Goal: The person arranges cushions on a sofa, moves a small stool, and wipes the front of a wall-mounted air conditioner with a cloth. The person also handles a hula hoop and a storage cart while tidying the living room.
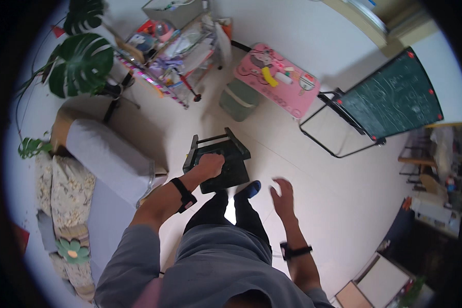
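My left hand is closed in a fist at the middle of a small dark green stool and seems to grip it. The fingertips are hidden behind the hand. The stool is tilted, its legs and a crossbar pointing away from me, just beyond my feet. My right hand hangs over the pale floor, holding nothing, with thumb and fingers apart. A dark blue slipper shows on my right foot, between the stool and that hand.
A sofa runs along the left. Ahead stand a green storage stool, a low pink table bearing toys, and a cluttered shelf cart. A green chalkboard on a black frame stands right. Monstera leaves spread far left.
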The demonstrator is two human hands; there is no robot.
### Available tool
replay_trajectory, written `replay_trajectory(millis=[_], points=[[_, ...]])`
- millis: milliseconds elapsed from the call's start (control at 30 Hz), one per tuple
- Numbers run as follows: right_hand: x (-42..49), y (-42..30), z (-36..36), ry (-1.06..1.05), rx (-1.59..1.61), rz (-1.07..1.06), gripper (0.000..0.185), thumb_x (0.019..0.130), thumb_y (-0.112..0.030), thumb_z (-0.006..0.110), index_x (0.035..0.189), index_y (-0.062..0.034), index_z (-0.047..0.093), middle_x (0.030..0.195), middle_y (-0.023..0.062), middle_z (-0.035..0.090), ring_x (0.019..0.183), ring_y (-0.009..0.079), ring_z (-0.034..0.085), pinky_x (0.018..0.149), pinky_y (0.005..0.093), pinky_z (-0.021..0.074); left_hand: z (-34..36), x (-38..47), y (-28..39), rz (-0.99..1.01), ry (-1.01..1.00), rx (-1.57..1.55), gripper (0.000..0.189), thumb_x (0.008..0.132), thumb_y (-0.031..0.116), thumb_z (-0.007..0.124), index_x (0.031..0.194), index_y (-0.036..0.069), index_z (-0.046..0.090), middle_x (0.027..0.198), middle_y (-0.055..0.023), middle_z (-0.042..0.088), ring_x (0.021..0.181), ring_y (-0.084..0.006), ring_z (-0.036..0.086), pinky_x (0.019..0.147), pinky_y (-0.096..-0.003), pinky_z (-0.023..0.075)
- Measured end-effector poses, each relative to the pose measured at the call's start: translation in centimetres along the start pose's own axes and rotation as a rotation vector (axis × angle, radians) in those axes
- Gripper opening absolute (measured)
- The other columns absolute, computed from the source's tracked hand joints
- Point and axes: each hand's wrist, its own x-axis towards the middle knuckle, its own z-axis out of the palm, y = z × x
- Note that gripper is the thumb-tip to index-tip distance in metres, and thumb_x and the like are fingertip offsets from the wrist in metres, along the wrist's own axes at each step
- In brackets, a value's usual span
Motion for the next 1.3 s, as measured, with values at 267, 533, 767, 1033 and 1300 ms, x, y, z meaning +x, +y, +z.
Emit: replay_trajectory(millis=[267,533,767,1033,1300], points=[[5.5,-6.4,-0.2,-0.56,-0.504,0.026,0.036,0.077,-0.024,0.066,0.11,-0.0115,0.06,0.104,0.011,0.064,0.103,0.0295,0.06,0.09,0.0461,0.0426,-3.7,1.0,9.9,0.364,-0.064,0.118,0.01,0.075,0.012,0.061,0.085,0.008,0.063,0.074,-0.0119,0.066,0.073,-0.0326,0.067,0.06,-0.0449,0.0512],[0.1,0.3,-6.0,-0.371,-0.477,0.149,0.021,0.079,-0.018,0.058,0.098,-0.009,0.06,0.076,0.013,0.066,0.078,0.0337,0.065,0.071,0.0455,0.0497,-6.5,2.3,18.0,0.69,0.19,0.072,0.026,0.078,0.007,0.06,0.104,0.008,0.062,0.102,-0.0141,0.063,0.101,-0.0309,0.061,0.081,-0.0443,0.0468],[-2.0,8.8,-12.5,-0.217,-0.314,0.511,0.029,0.082,-0.022,0.057,0.107,-0.0096,0.061,0.09,0.017,0.068,0.086,0.0377,0.065,0.077,0.0477,0.0512,0.1,0.3,9.0,0.259,0.187,-0.187,0.041,0.077,0.002,0.054,0.117,0.008,0.06,0.109,-0.0178,0.061,0.103,-0.0364,0.058,0.088,-0.0449,0.0478],[-5.2,23.6,-17.3,-0.005,-0.073,0.709,0.029,0.086,-0.029,0.056,0.093,-0.002,0.063,0.081,0.0194,0.067,0.078,0.0361,0.066,0.069,0.0462,0.0501,13.5,-15.0,1.1,-0.813,-0.394,-0.841,0.03,0.078,0.01,0.06,0.107,0.004,0.062,0.08,-0.0143,0.066,0.064,-0.0234,0.065,0.055,-0.0375,0.0526],[-4.8,28.1,-20.3,0.219,0.528,0.888,0.015,0.081,-0.004,0.056,0.093,0.0047,0.057,0.066,0.0054,0.058,0.058,0.0121,0.057,0.056,0.0253,0.046,12.7,-10.5,6.4,-0.749,-0.251,-1.015,0.031,0.085,0.014,0.055,0.113,0.002,0.059,0.079,-0.0065,0.063,0.067,-0.0152,0.063,0.053,-0.0286,0.0486]])
